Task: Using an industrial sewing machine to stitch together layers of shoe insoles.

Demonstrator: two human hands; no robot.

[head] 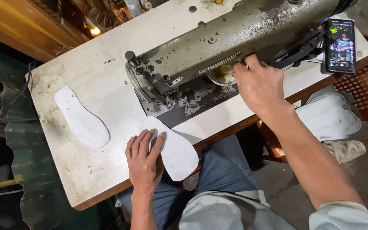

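My left hand (143,159) lies flat, fingers spread, on a white sole-shaped piece (175,151) at the table's near edge, just in front of the sewing machine's needle end. My right hand (258,83) reaches under the arm of the grey-green sewing machine (235,38), its fingertips at a small white bowl (221,76) of pale bits; whether it grips anything is hidden. A second white sole-shaped piece (81,119) lies alone to the left on the table.
The worn white table (103,51) carries the machine. A phone (340,44) with a lit screen leans at the far right corner. A stack of white sole pieces (331,117) sits lower right beside my knee. A lamp bulb (94,30) glows at the back.
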